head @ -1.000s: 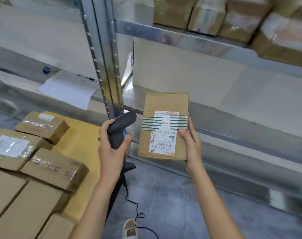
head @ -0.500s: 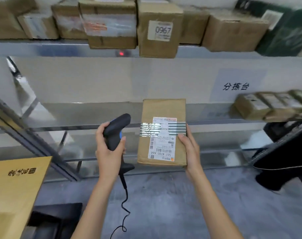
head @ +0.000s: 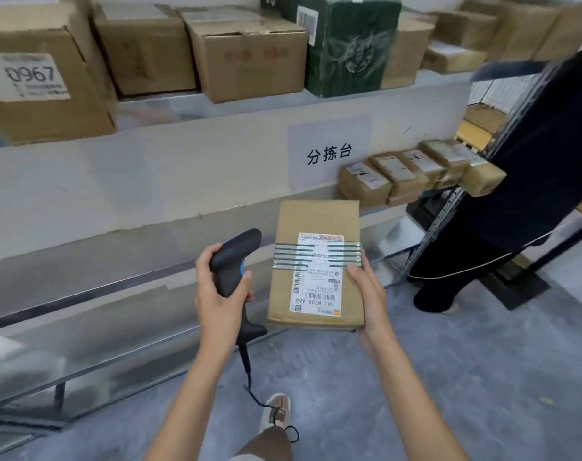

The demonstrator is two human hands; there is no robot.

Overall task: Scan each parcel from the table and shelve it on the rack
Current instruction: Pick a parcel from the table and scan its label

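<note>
A: Where are your hands?

B: Both arms reach out in front of you, over the gray floor [head: 466, 377]. Your left hand [head: 221, 294] is wrapped around the handle of the black scanner [head: 233, 264]. Your thumb is on one side and your fingers curl round the other. The scanner's nose points up and to the right, toward the parcel [head: 316, 264].

A: And your right hand?

B: Your right hand [head: 369, 294] holds the parcel by its right edge. Your thumb lies on top, on the white label [head: 317, 272], and I cannot see the fingers under the box. The wrist bends a little so the label faces up at you.

A: Where is the parcel?

B: It is in the air, just to the right of the scanner, in front of the rack [head: 149, 277]. It does not touch any shelf. Green stripes of tape cross its middle, over the label.

A: What else is near?

B: A curly black cord [head: 249, 371] hangs down from the scanner toward your shoe [head: 276, 412]. The top shelf carries brown boxes, one marked 0967 [head: 46, 84], and a dark green box [head: 346, 44]. A row of small parcels [head: 412, 176] sits on the middle shelf to the right, under a white sign [head: 329, 153]. A person in dark clothes [head: 515, 211] stands at the far right
</note>
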